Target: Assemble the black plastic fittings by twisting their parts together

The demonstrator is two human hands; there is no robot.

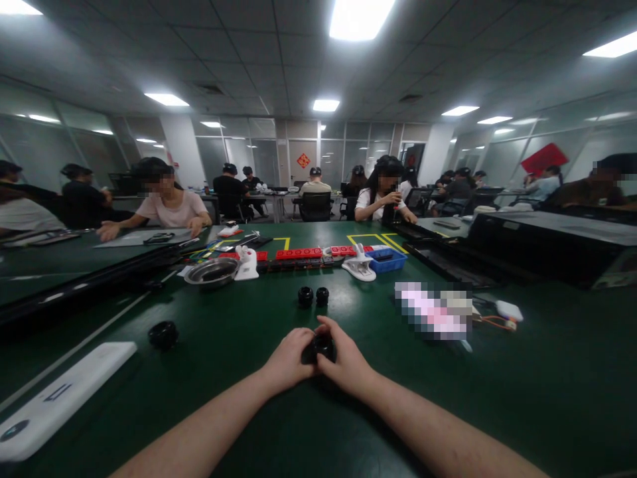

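In front of me, low over the green table, a black round fitting (323, 343) with a hole in its top sits between my two hands. It looks like a cable gland. My left hand (293, 355) is closed around its left side, fingers curled. From the right, my right hand (343, 358) grips it, with the thumb at the near side and the fingers over the far side. The palms and fingers hide much of it. Just beyond stand two similar fittings, a black one (305, 297) and a smaller black one (322, 296). Another black fitting (163, 335) lies further left.
A long white device (70, 398) lies at left, beside a black rail (74, 285). Across the table are a metal bowl (212, 272), white clamps (362, 264), red strips (298, 253) and a blue bin (388, 261). A black case (547, 242) stands right. People sit opposite.
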